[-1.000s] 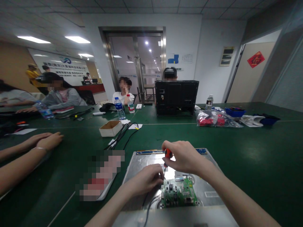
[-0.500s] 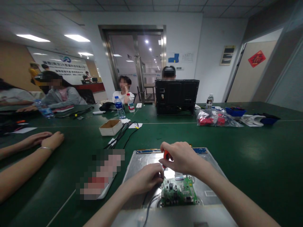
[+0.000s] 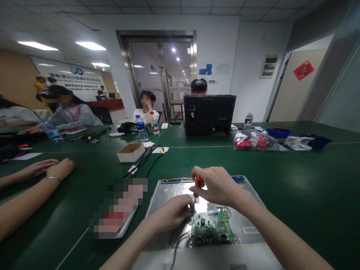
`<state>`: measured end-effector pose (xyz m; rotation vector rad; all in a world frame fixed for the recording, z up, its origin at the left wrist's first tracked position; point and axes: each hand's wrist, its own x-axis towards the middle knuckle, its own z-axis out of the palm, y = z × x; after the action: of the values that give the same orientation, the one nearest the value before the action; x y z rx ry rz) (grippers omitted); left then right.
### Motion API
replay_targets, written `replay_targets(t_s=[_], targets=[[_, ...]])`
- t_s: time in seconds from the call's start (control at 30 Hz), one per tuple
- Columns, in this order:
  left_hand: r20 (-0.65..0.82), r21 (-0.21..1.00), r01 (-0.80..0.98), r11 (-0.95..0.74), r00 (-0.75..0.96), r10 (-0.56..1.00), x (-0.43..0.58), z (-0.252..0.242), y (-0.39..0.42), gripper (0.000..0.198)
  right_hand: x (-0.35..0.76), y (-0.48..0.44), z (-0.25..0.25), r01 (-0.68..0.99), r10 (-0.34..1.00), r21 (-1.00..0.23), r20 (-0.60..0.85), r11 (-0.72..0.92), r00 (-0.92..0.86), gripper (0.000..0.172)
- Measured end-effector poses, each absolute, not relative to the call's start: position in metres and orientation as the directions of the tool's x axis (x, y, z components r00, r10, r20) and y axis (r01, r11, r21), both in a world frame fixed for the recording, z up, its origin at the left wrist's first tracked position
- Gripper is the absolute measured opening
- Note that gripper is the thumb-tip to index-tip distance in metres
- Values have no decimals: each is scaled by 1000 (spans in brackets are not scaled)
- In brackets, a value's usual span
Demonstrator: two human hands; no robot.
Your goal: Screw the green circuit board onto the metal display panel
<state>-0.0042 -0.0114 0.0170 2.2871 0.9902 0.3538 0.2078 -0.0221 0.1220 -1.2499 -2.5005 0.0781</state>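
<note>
Well, at far left a wall sign (image 3: 70, 77) ends in 有限公司. Three bottles (image 3: 141, 128), too distant for me to read, are on the green worktop (image 3: 104, 168), near one open box (image 3: 131, 153). My left hand (image 3: 176, 210) is curled, nearly closed, at the upper left corner of one green circuit board (image 3: 212, 227) on a metal panel (image 3: 249, 221); I cannot tell whether that hand grips anything. One orange-and-black screwdriver (image 3: 199, 182) stands near-upright at that corner, my right hand (image 3: 218, 185) closed around it. Farther right are a fourth bottle (image 3: 248, 121) and one red diamond (image 3: 303, 70) showing a single character.
</note>
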Motion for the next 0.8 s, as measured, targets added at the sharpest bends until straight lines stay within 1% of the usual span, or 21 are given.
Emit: replay_targets(t_s=[0.17, 0.27, 0.3, 0.4, 0.47, 0.5, 0.6, 0.7, 0.8], targets=[[43, 589, 622, -516, 613, 789, -9, 18, -12, 13, 222, -19, 134, 801, 810, -202, 321, 564, -490, 22], [66, 569, 665, -484, 549, 833, -11, 18, -8, 16, 238, -15, 141, 825, 838, -244, 358, 510, -412, 20], [73, 564, 677, -473, 529, 845, -11, 18, -7, 17, 244, -14, 142, 832, 853, -272, 359, 483, -378, 20], [91, 551, 702, -451, 487, 869, -10, 15, -3, 24, 266, -10, 135, 809, 892, -410, 349, 422, -288, 22], [100, 539, 714, -447, 472, 876, -8, 14, -1, 28, 282, -7, 123, 767, 905, -492, 317, 411, -282, 23], [102, 531, 719, -447, 470, 877, -6, 13, 0, 26, 289, -5, 115, 745, 914, -535, 300, 399, -274, 23], [96, 507, 733, -453, 475, 875, -1, 12, 4, 14, 308, -1, 90, 675, 926, -636, 302, 373, -227, 19], [85, 491, 747, -449, 472, 878, 4, 12, 8, 12, 323, 1, 68, 613, 939, -716, 306, 335, -155, 19], [82, 482, 759, -437, 457, 886, 6, 12, 10, 13, 331, 0, 50, 499, 974, -837, 209, 226, -91, 23]])
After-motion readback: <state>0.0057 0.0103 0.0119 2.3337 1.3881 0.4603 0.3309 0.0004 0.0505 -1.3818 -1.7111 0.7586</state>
